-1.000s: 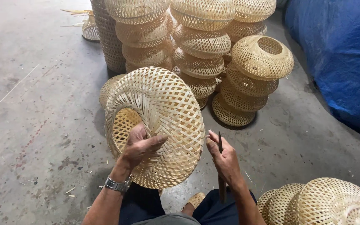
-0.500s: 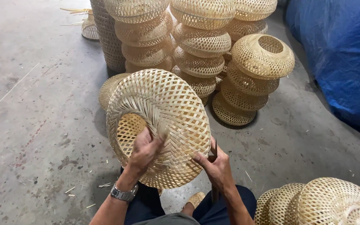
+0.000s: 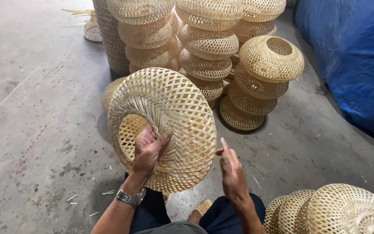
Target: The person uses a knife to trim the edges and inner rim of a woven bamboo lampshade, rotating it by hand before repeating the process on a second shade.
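The left hand (image 3: 149, 149) grips the woven bamboo shade (image 3: 163, 125) at its rim (fingers curled inside); the right hand (image 3: 232, 171) is open beside it, holding nothing.

Round woven bamboo basket (image 3: 169, 117), pale straw colour, open lattice weave; tilted on edge above the floor, round opening facing left, held at its inner rim.

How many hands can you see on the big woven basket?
1. The left hand grips the rim of the round pale woven bamboo basket. The right hand is open beside it, apparently not touching. No other hands show.
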